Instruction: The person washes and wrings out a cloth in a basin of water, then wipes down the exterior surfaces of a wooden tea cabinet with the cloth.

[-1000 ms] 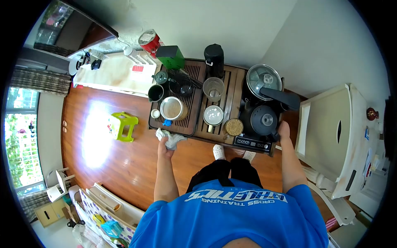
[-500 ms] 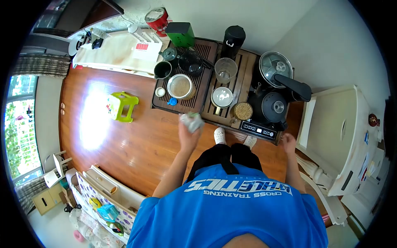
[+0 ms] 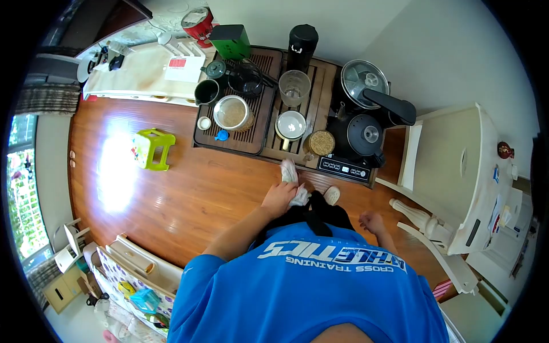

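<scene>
Pale walls meet behind a dark wooden bench (image 3: 323, 80), which stands on a glossy plank floor (image 3: 229, 177). Off its near edge, roughly level with the middle, the left hand (image 3: 278, 197) has its grip closed round a white cloth (image 3: 299, 197), which hangs by the wearer's dark trousers, apart from the bench. Beyond the near right corner, the right hand (image 3: 372, 222) is clear of the bench, fingers curled; whether that grip is clenched or slack, I cannot tell.

At the bench's left end lies a slatted tray (image 3: 260, 114). Near its near left corner are a white lid (image 3: 204, 123) and a blue cap (image 3: 222, 135), with an open jar (image 3: 233, 113) just beside them. A green box (image 3: 230, 41) stands by the far left corner. Right of the tray, a flask (image 3: 302, 46) stands at the far edge, then a clear cup (image 3: 294, 88) and a white mug (image 3: 290, 126). A grain-filled jar (image 3: 321, 143) sits at the near edge, left of the control panel (image 3: 345, 170). Toward the right edge are a glass-lidded pot (image 3: 365, 80) and, nearer, a black kettle (image 3: 364, 134).
</scene>
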Motion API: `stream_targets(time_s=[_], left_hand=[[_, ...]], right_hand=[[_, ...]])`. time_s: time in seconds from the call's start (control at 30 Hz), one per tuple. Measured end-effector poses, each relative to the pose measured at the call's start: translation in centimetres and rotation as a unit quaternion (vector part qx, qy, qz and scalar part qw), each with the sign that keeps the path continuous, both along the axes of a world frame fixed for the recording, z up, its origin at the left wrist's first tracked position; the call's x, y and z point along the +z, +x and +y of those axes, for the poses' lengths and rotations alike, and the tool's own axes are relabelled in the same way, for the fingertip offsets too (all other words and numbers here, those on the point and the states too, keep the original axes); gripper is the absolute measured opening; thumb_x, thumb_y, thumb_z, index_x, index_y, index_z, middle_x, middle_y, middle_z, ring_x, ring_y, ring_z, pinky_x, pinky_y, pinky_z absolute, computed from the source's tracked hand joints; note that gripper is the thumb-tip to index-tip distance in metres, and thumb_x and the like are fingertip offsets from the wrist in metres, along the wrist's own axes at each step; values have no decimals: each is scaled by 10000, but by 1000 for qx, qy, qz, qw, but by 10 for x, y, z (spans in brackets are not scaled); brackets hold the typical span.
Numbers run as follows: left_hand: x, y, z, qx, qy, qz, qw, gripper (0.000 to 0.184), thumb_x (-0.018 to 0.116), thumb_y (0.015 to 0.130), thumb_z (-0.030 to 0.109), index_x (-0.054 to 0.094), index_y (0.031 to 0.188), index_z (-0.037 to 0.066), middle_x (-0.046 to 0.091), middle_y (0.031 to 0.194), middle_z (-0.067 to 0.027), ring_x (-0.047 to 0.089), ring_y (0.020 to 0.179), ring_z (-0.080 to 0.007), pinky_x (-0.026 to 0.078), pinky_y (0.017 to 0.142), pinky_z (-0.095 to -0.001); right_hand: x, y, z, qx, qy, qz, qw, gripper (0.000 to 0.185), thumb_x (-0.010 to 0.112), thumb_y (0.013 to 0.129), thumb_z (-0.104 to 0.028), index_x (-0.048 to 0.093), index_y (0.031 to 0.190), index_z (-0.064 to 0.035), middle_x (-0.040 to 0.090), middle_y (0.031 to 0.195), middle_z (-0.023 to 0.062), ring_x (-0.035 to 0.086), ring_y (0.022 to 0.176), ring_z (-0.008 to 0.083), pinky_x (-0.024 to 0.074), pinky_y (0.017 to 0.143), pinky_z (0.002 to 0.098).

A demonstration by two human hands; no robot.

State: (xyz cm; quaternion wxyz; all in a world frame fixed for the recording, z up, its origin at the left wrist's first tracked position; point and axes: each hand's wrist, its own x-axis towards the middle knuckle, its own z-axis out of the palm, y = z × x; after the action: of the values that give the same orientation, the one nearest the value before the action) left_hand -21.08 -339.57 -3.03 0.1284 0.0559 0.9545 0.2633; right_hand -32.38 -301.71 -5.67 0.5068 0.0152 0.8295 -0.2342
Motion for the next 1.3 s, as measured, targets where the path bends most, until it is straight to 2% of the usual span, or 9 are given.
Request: stream_targets(time_s=[0.23, 0.37, 0.63, 0.8, 0.93, 1.03, 1.13, 1.23, 1.3], left_hand=[[-101, 141, -26, 403, 109, -189, 889, 508, 651, 664, 244, 460, 1088, 40, 557, 1033, -201, 538, 970, -352, 442, 833, -414], [-73, 219, -44, 519, -27, -333, 787, 728, 683, 617, 277, 386, 1228, 14, 567, 1023, -216, 553, 965, -341, 448, 847, -372], [-7, 267, 55, 587, -6, -204, 784, 563, 678, 587, 207, 507, 1071, -25, 604, 929, -208, 582, 904, -334, 471, 803, -377], [-2, 306, 128, 484, 49, -209, 848, 468, 677, 573, 201, 543, 963, -20, 576, 977, -218, 549, 963, -333, 439, 847, -377], [13, 353, 170, 551, 44, -236, 800, 500, 673, 566, 204, 543, 995, -18, 578, 987, -213, 555, 956, -334, 444, 842, -374], [8, 404, 186, 589, 59, -240, 769, 511, 675, 562, 206, 547, 1005, -14, 584, 990, -207, 559, 958, -326, 450, 834, -375], [-2, 449, 190, 596, 61, -280, 750, 517, 680, 558, 206, 547, 1015, 5, 592, 989, -199, 564, 962, -314, 455, 826, -380], [3, 473, 191, 614, 79, -265, 739, 520, 676, 558, 194, 543, 1029, 20, 596, 984, -197, 564, 966, -304, 457, 823, -375], [15, 474, 189, 621, 76, -224, 747, 514, 673, 560, 188, 543, 1029, 23, 595, 984, -193, 566, 958, -307, 458, 821, -371]], right_hand=[[3, -17, 24, -72, -95, 32, 992, 93, 496, 838, -50, 586, 863, -58, 601, 728, 38, 578, 600, 125, 448, 473, 236], [-5, -11, 45, -62, -152, 73, 984, 87, 521, 821, -43, 580, 884, -41, 582, 705, 59, 572, 557, 134, 450, 443, 251], [-30, 55, 150, -106, -179, 66, 976, 104, 551, 831, -115, 582, 880, -29, 616, 739, 78, 594, 570, 149, 475, 469, 255], [-54, 108, 243, -105, -65, 20, 992, 173, 534, 826, -145, 601, 745, -7, 595, 628, 106, 578, 514, 184, 454, 428, 288], [-6, 135, 239, -181, 17, -26, 983, 179, 522, 814, -119, 580, 688, -6, 589, 620, 112, 571, 504, 194, 445, 411, 303], [-10, 139, 241, -61, 59, 47, 995, 148, 515, 799, -71, 556, 667, -15, 584, 617, 101, 567, 497, 191, 442, 408, 305], [-62, 130, 267, -66, -124, 48, 989, 107, 522, 804, -67, 567, 718, -22, 586, 626, 83, 575, 507, 184, 438, 404, 295], [-56, 136, 242, 224, -199, 230, 926, 71, 535, 812, -78, 575, 763, -45, 588, 637, 67, 559, 496, 159, 423, 398, 281], [-26, 154, 210, -41, -144, 95, 984, 67, 547, 823, -116, 576, 798, -61, 586, 641, 65, 541, 480, 145, 415, 394, 278]])
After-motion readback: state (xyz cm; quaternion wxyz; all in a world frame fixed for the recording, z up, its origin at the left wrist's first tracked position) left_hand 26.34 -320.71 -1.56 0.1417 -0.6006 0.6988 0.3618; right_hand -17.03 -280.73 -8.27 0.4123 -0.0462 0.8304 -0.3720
